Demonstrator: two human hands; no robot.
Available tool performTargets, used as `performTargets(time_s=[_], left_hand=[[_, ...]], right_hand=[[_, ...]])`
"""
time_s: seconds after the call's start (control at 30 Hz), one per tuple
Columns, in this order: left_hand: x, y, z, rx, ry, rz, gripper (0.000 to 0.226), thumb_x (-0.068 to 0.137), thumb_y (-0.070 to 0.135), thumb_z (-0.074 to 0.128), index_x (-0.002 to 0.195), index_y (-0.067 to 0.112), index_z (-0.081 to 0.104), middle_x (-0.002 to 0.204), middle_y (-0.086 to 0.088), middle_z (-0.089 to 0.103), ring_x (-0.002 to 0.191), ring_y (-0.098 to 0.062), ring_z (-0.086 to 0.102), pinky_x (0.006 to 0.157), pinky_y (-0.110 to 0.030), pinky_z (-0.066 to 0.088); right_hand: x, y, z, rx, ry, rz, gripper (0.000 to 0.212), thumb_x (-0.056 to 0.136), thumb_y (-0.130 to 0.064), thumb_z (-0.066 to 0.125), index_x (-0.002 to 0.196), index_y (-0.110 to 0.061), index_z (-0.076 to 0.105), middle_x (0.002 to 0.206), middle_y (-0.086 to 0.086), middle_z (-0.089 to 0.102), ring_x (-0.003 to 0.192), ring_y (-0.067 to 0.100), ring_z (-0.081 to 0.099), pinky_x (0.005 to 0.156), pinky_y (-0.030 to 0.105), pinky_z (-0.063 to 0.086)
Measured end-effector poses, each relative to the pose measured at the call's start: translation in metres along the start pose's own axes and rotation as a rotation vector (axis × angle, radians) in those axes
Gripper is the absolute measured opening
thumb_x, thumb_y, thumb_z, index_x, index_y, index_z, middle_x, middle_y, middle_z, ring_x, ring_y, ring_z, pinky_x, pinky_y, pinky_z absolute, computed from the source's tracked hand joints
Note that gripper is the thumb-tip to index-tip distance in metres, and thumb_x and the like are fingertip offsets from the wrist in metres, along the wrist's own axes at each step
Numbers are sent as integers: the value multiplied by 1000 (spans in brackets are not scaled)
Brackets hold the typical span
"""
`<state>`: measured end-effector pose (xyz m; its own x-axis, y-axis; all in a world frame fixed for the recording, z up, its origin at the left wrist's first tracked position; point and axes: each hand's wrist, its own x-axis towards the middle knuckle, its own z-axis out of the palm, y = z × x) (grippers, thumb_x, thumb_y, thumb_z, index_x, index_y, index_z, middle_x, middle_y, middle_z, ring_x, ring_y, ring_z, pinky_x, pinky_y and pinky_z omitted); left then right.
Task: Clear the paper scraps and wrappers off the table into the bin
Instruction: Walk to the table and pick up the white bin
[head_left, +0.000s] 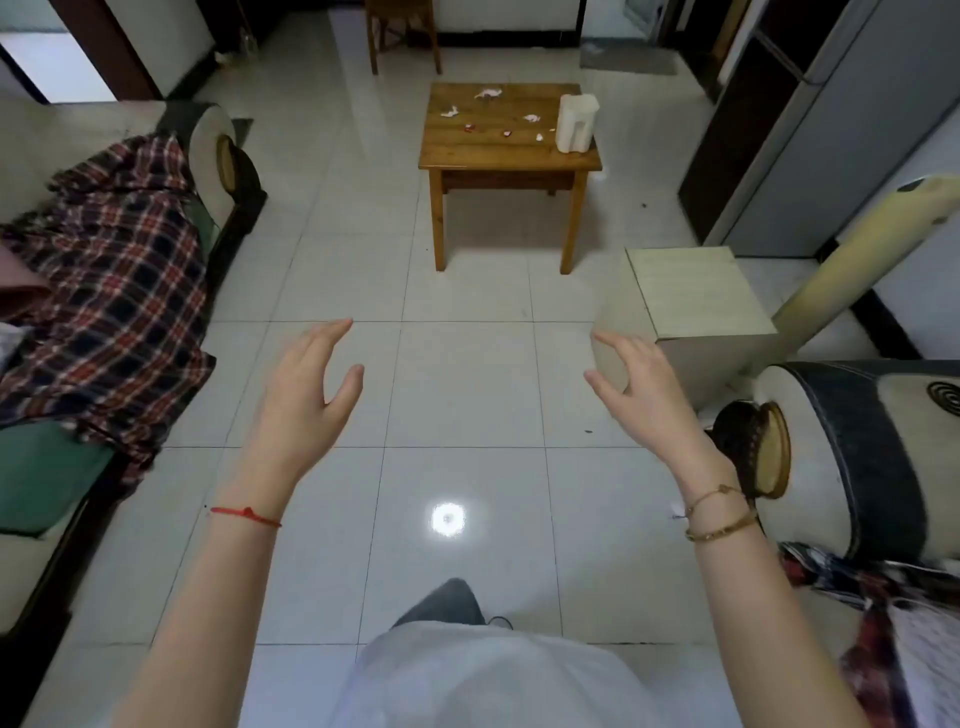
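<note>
A small wooden table (483, 153) stands ahead on the tiled floor. Several white and pink paper scraps (488, 93) and small red wrapper bits (506, 133) lie scattered on its top. A white plastic bin (575, 123) stands upright on the table's right side. My left hand (306, 395) and my right hand (644, 395) are raised in front of me over the floor, well short of the table. Both hold nothing, with fingers spread and slightly curled.
A sofa with a plaid blanket (114, 270) runs along the left. A pale box-shaped stool (696, 306) and a sofa armrest (831, 457) sit at the right. A wooden chair (402, 36) stands beyond the table. A grey cabinet (831, 130) lines the right wall.
</note>
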<state>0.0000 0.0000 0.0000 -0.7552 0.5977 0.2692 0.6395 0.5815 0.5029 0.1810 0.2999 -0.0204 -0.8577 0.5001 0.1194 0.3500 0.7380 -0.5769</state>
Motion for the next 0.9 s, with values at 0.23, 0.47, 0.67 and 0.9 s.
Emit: performTargets(time_s=[0.23,0.47,0.67,0.9], left_hand=[[44,-11,25,21,0,-23,48,92,27,51,138,16,41,141,-2,49,132,-17,44,111,-36,36],[145,-47,68,6,-16,-21,47,92,28,50,137,17,42,140,-2,49,132,-18,44,111,-36,37],[275,-70,84,-10,-57,5,47,92,28,50,137,16,42,140,-2,49,132,-19,44,111,-35,36],[433,-75,106,27,-131,97,48,92,29,49,138,18,41,141,-2,49,132,-18,43,111,-32,34]], right_hand=[[48,17,8,-23,-23,19,46,94,-29,55,137,-14,45,138,5,49,130,24,38,109,34,27],[153,43,32,-46,-43,36,46,94,-30,55,137,-15,46,138,3,50,131,22,38,106,28,24],[279,42,40,-42,-34,57,47,94,-32,54,137,-17,46,139,1,49,131,19,38,106,27,25],[404,48,36,-8,40,119,47,93,-30,55,137,-14,46,139,3,49,132,20,38,109,30,26]])
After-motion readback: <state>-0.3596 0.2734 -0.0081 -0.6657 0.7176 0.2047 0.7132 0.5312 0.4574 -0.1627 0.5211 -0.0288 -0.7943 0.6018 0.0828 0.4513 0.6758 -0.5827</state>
